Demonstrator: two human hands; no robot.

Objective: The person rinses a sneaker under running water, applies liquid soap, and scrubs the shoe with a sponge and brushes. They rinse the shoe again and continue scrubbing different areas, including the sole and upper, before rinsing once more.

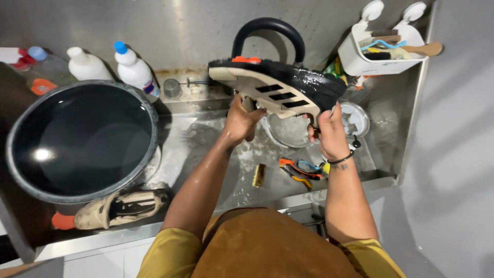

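While you stand over the sink (206,149), your two hands hold a wet shoe (278,85) up above it, sole turned toward you. Your left hand (242,122) grips it from below near the heel end, fingers closed around it; your right hand (329,133) clasps the underside by the black toe. A second shoe (121,208) lies on the sink's near edge, below the dark basin (82,139).

Big basin (15,149) left; sink floor (206,139) open
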